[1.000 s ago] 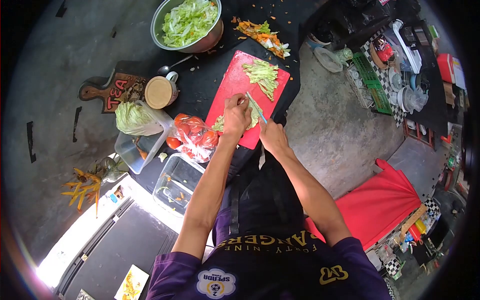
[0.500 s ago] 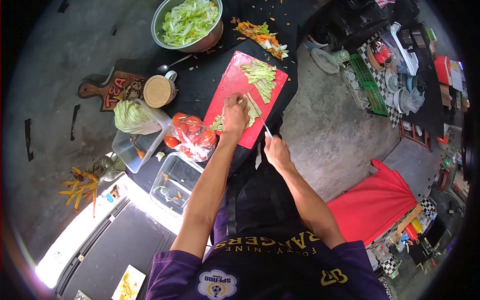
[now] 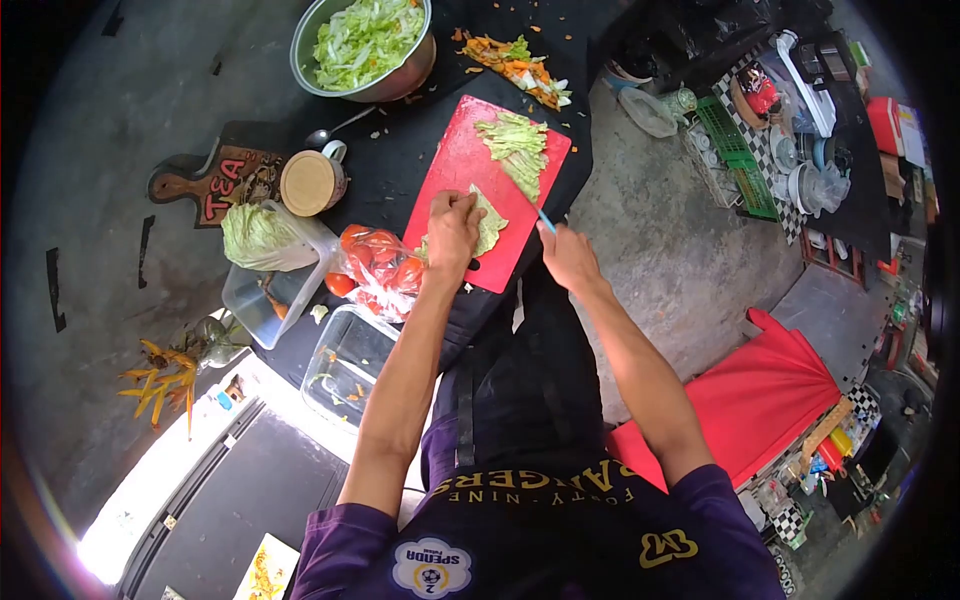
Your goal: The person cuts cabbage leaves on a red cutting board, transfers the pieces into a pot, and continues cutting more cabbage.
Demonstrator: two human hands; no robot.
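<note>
On a red cutting board [image 3: 452, 165], my left hand [image 3: 453, 232] presses a pale green cabbage leaf [image 3: 490, 228] with curled fingers. Part of the leaf is hidden under that hand. My right hand [image 3: 572, 258] grips a knife [image 3: 545, 221] by its light blue handle. The knife's blade points up and left over the board, close to a pile of sliced cabbage [image 3: 515, 150] at the upper right of the board.
A metal pot [image 3: 388, 85] of chopped greens stands beyond the board, beside vegetable scraps [image 3: 512, 68]. To the left are bagged tomatoes [image 3: 372, 262], a lidded mug [image 3: 312, 183], a cabbage head [image 3: 262, 237] in a plastic container, and a glass dish [image 3: 345, 360].
The knife and my right hand have moved up and right, toward the sliced pile. Cut strips beside the leaf have joined that pile. My left hand has shifted slightly left.
</note>
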